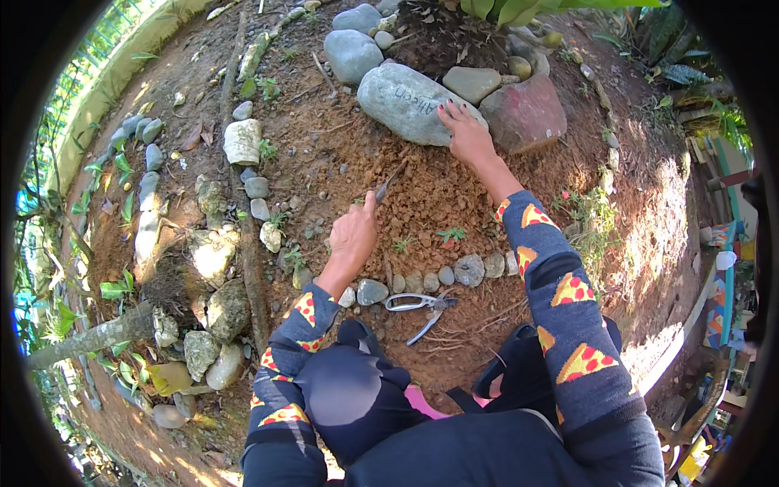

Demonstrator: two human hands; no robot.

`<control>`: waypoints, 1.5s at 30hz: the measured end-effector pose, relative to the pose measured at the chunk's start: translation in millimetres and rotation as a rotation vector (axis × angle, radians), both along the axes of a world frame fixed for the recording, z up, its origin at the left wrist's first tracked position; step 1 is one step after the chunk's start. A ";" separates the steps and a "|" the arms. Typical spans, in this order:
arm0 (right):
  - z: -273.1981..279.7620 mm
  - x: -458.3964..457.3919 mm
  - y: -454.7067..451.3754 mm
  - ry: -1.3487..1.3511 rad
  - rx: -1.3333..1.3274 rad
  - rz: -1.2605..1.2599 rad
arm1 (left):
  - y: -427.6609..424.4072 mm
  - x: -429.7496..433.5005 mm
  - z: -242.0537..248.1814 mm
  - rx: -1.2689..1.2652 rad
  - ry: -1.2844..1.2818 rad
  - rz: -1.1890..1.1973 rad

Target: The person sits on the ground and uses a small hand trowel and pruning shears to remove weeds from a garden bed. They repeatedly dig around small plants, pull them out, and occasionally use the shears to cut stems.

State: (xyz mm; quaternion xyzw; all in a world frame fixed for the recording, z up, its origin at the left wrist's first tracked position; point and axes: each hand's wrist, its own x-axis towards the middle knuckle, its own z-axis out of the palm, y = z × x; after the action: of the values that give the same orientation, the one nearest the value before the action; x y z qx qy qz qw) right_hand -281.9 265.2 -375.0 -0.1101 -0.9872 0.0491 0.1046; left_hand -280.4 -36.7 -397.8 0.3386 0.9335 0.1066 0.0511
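Note:
My left hand (pixel 355 234) grips a narrow digging tool (pixel 391 181), its dark blade angled up and right over loosened brown soil (pixel 426 198). The handle is hidden in my fist, so its exact kind is unclear. With fingers spread, my right hand (pixel 467 135) rests on the right end of a large grey-green stone (pixel 405 105) that bears handwriting. A reddish flat-faced rock (pixel 526 112) touches that stone on the right. Closer to my feet lie pruning shears (pixel 420 305) with pale handles spread apart, just below a row of small stones (pixel 430 282).
Grey boulders (pixel 353 55) and a big-leaved plant (pixel 517 9) stand at the top. On the left, a long root-like log (pixel 243 182) runs beside more stones, near a tree trunk (pixel 91 338). Small seedlings (pixel 452 234) grow in the soil. My shoes (pixel 359 335) flank the shears.

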 end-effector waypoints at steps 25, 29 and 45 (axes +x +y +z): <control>6.4 2.0 -6.1 -0.067 0.030 -0.028 | 19.5 32.2 28.2 0.051 -0.097 -0.106; 7.1 -0.5 -2.8 -0.114 0.002 -0.041 | -11.2 10.6 31.2 0.113 -0.296 0.049; -1.5 0.0 -3.5 -0.032 0.052 -0.021 | -13.1 10.9 -8.2 -0.006 -0.153 0.062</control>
State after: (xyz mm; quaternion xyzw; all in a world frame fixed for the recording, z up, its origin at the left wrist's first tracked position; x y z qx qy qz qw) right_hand -281.9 261.7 -376.5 -0.1182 -0.9885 0.0208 0.0921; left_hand -269.5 -49.8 -406.0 0.3005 0.9371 0.1309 0.1198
